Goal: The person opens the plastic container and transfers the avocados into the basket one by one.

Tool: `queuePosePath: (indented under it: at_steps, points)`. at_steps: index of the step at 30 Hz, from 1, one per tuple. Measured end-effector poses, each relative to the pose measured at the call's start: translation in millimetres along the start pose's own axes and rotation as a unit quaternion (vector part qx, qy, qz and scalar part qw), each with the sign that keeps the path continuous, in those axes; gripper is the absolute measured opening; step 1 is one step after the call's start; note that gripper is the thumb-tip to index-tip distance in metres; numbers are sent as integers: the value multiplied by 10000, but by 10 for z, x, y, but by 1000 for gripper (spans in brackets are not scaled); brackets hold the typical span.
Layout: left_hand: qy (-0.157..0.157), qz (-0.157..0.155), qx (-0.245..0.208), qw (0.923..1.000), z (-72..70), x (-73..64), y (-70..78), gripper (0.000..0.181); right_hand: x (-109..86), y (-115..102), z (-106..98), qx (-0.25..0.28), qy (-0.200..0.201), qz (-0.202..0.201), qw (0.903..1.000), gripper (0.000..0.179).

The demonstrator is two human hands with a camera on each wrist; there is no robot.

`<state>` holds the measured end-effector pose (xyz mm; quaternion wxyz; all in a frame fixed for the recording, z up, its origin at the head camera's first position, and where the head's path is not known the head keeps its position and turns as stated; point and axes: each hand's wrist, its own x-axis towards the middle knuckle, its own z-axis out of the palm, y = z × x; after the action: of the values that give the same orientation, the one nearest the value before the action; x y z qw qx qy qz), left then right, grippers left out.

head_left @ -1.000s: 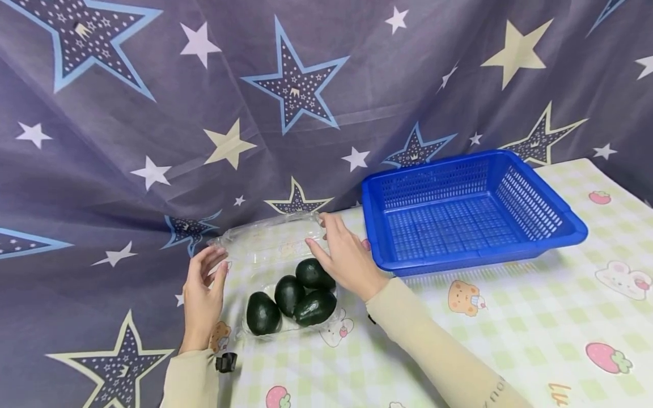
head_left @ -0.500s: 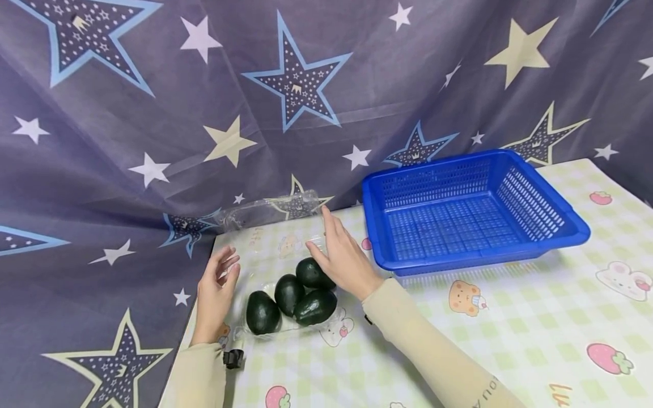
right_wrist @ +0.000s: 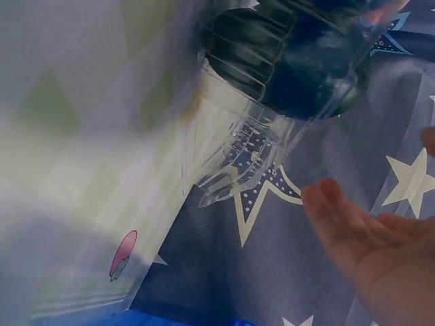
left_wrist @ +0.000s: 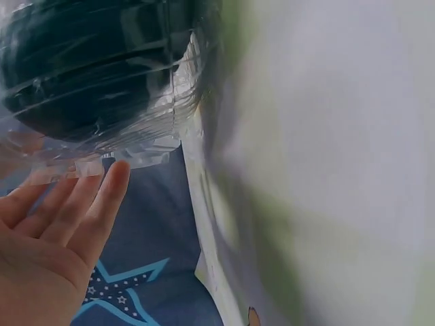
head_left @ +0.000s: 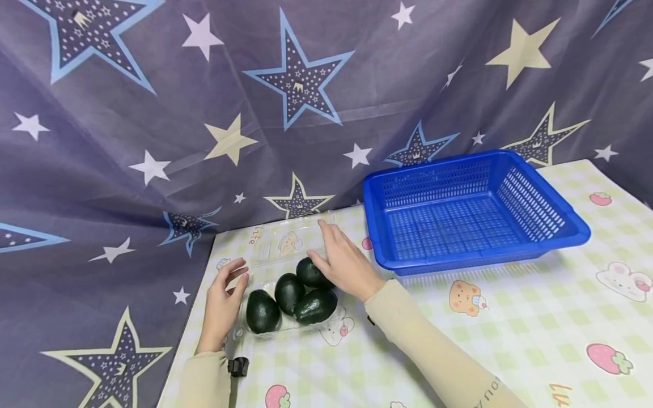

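Several dark green avocados (head_left: 289,294) lie in a clear plastic clamshell box (head_left: 287,333) at the table's left part. Its transparent lid (head_left: 265,249) is folded back, flat against the tablecloth behind them. Beside the box's left side is my left hand (head_left: 223,303), fingers loosely extended and holding nothing. In the left wrist view its fingertips (left_wrist: 119,173) are close to the box's edge; contact is hard to tell. My right hand (head_left: 349,265) hovers over the right rear of the box, partly covering one avocado. The right wrist view shows its fingers (right_wrist: 333,204) apart from the plastic.
A blue perforated plastic basket (head_left: 377,226) stands to the right of the box. Light green checked cloth (head_left: 408,340) with cartoon prints covers the table. Behind it hangs a grey-purple curtain (head_left: 316,153) with stars, which also borders the table's left edge.
The clear lid has swung back and down, away from the avocados, and both hands have let go of it. My left hand has moved right and down, nearer the box; my right hand has barely shifted.
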<state>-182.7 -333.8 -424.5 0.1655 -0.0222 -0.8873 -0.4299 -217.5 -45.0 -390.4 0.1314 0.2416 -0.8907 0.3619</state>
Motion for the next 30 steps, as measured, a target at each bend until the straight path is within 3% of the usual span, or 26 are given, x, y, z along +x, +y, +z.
queuePosePath:
  at_steps: [4, 12, 18, 30]
  points:
    - [-28, -113, 72, 9999, -27, -17, 10, 38, -7, 20, 9, -133, -206, -91, 9997, 64]
    - [319, -279, 9, 9991, -177, -55, 88, 29, 10, -4, -12, -440, -460, -496, 9967, 58]
    - [78, -394, -57, 9992, -225, -50, 83, 32, 15, -4, -20, -789, -815, -718, 9909, 55]
    - [-756, -817, -145, 9937, -269, -62, 9, 46, -14, -28, -5, -1167, -1438, -1035, 9772, 52]
